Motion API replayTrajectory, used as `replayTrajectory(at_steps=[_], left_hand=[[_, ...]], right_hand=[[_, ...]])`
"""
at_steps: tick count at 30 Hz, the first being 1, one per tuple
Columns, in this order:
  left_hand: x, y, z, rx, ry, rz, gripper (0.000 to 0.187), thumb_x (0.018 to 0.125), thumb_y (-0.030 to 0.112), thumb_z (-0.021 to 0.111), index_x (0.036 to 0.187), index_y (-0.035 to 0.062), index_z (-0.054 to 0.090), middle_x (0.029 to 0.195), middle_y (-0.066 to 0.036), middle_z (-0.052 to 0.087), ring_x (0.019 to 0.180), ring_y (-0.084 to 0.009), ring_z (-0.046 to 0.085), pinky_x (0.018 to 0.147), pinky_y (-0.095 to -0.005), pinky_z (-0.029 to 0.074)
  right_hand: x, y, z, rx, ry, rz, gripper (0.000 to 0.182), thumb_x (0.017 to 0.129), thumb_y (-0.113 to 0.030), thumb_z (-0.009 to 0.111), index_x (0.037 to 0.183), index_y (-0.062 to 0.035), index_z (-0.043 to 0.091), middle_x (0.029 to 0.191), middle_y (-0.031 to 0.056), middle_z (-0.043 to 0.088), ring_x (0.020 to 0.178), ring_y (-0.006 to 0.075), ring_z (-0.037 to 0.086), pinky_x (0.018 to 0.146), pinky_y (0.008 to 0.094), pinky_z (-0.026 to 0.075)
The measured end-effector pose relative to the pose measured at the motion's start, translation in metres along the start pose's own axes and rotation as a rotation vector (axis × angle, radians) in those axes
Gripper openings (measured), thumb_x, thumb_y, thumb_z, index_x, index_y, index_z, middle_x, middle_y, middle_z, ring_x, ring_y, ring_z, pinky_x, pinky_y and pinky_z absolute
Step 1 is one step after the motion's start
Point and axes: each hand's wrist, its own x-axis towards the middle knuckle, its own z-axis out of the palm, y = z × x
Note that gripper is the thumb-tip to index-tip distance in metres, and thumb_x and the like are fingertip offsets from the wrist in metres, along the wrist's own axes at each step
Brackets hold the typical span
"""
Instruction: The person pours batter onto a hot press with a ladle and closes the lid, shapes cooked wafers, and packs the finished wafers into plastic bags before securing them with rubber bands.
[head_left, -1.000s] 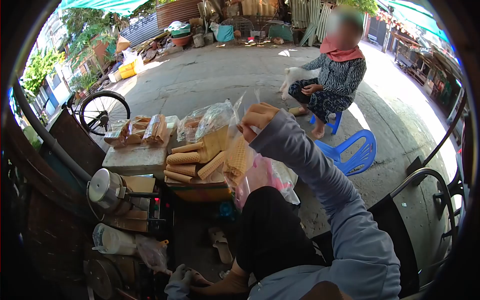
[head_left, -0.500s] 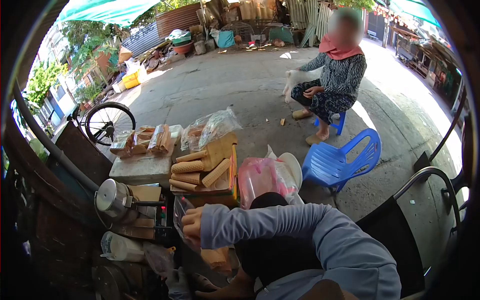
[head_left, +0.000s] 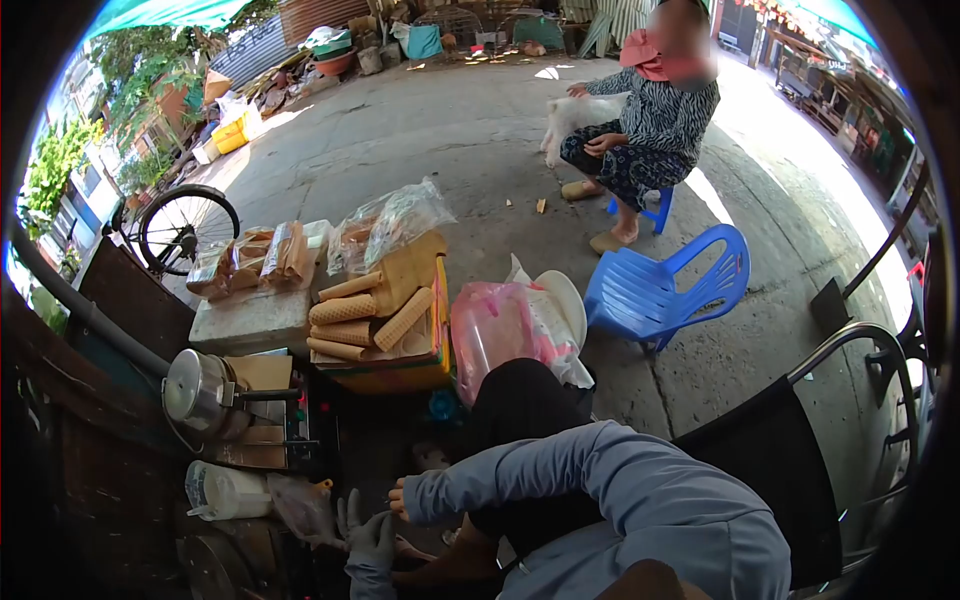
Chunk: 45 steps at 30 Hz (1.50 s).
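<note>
My left hand (head_left: 369, 537), in a pale grey glove, is low in front of me with its fingers apart and nothing visible in them. Just to its right, my right hand (head_left: 398, 499) is bare, with curled fingers close to the gloved fingertips; whether it pinches anything is too small to tell. The sleeve covers part of this hand. Left of the glove lies a clear plastic bag (head_left: 303, 508), beside a white jug (head_left: 232, 492). Above the hands, rolled wafer cones (head_left: 340, 333) rest on a box (head_left: 385, 376).
A lidded metal pot (head_left: 196, 388) stands at left. Bagged brown goods (head_left: 270, 256) sit on a pale block (head_left: 250, 325). A pink plastic bag (head_left: 492, 330) and a blue chair (head_left: 655, 295) are ahead. Beyond, a person (head_left: 655, 115) sits beside a white animal (head_left: 583, 120).
My right hand has moved down towards the gloved left hand, which has risen. The clear plastic it held and the brown package below no longer show. The whole view has shifted.
</note>
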Motion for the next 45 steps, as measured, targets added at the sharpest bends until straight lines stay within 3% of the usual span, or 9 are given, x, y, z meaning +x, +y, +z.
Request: replayTrajectory(at_steps=[7,13,16,25,28,31,34,37,45], left_hand=[[-0.005,-0.032,0.022,0.104,-0.267,-0.173,0.025,0.076,0.037,0.056,0.087,0.0193,0.069,0.130,-0.015,0.038,0.126,-0.0355,0.021,0.101,-0.0443,0.018],[-0.006,-0.056,0.024,0.246,-0.446,-0.324,0.029,0.074,0.039,0.054,0.089,0.0189,0.068,0.119,-0.016,0.049,0.115,-0.0345,0.036,0.099,-0.0411,0.023],[-0.005,-0.048,0.019,0.298,-0.349,-0.440,0.030,0.073,0.037,0.055,0.086,0.0139,0.068,0.090,-0.012,0.063,0.102,-0.0306,0.048,0.093,-0.0364,0.032],[0.004,-0.059,0.014,0.361,-0.392,-0.620,0.027,0.065,0.028,0.059,0.090,0.0213,0.067,0.090,-0.010,0.063,0.098,-0.0309,0.050,0.084,-0.0356,0.040],[-0.007,-0.064,0.012,0.282,-0.195,-0.502,0.026,0.064,0.023,0.060,0.089,0.0194,0.066,0.087,-0.012,0.063,0.092,-0.0293,0.054,0.083,-0.0341,0.041],[-0.020,-0.085,0.026,0.602,-0.016,-0.289,0.026,0.064,0.019,0.060,0.088,0.0120,0.066,0.083,-0.014,0.063,0.088,-0.0281,0.056,0.081,-0.0332,0.043],[-0.016,-0.104,0.026,0.067,-0.245,-0.374,0.029,0.065,0.018,0.058,0.089,0.0043,0.064,0.080,-0.016,0.063,0.084,-0.0277,0.058,0.076,-0.0339,0.045],[-0.007,-0.057,0.009,0.030,-0.316,-0.503,0.028,0.066,0.015,0.056,0.088,0.0005,0.064,0.080,-0.017,0.063,0.078,-0.0279,0.060,0.070,-0.0334,0.047],[-0.003,-0.048,0.003,0.097,-0.275,-0.691,0.026,0.066,0.013,0.055,0.087,0.0012,0.064,0.080,-0.017,0.063,0.076,-0.0262,0.062,0.070,-0.0317,0.048]], right_hand=[[-0.003,-0.002,0.011,0.108,0.054,-0.058,0.011,0.075,-0.021,0.050,0.068,-0.0134,0.054,0.084,-0.0016,0.052,0.082,0.0169,0.046,0.068,0.0309,0.036],[0.000,-0.007,0.031,0.247,0.156,-0.044,0.007,0.074,-0.021,0.051,0.073,-0.0148,0.053,0.086,-0.0028,0.052,0.083,0.0172,0.045,0.069,0.0318,0.036],[-0.001,-0.009,0.030,0.243,0.165,-0.076,0.007,0.072,-0.021,0.052,0.076,-0.0155,0.053,0.088,-0.0032,0.051,0.084,0.0170,0.045,0.070,0.0328,0.037],[0.002,-0.010,0.034,0.334,0.033,-0.028,0.009,0.075,-0.023,0.050,0.075,-0.0143,0.050,0.090,0.0006,0.047,0.086,0.0177,0.045,0.076,0.0331,0.037],[0.002,-0.009,0.036,0.312,0.134,-0.089,0.010,0.077,-0.023,0.046,0.075,-0.0134,0.049,0.088,0.0012,0.047,0.085,0.0175,0.045,0.077,0.0322,0.036],[0.004,-0.012,0.037,0.825,0.041,0.008,0.010,0.077,-0.022,0.046,0.074,-0.0134,0.048,0.088,0.0011,0.046,0.086,0.0168,0.045,0.076,0.0321,0.037],[0.000,-0.010,0.025,0.711,0.052,0.010,0.009,0.074,-0.023,0.050,0.073,-0.0136,0.050,0.087,0.0004,0.047,0.087,0.0167,0.046,0.076,0.0325,0.038],[0.000,-0.008,0.010,0.298,0.007,-0.060,0.011,0.067,-0.023,0.055,0.075,-0.0151,0.057,0.084,-0.0025,0.052,0.089,0.0158,0.048,0.072,0.0309,0.041],[0.000,-0.006,0.020,0.298,0.025,-0.102,0.008,0.069,-0.019,0.053,0.073,-0.0131,0.057,0.081,-0.0018,0.053,0.086,0.0157,0.048,0.069,0.0291,0.039]])
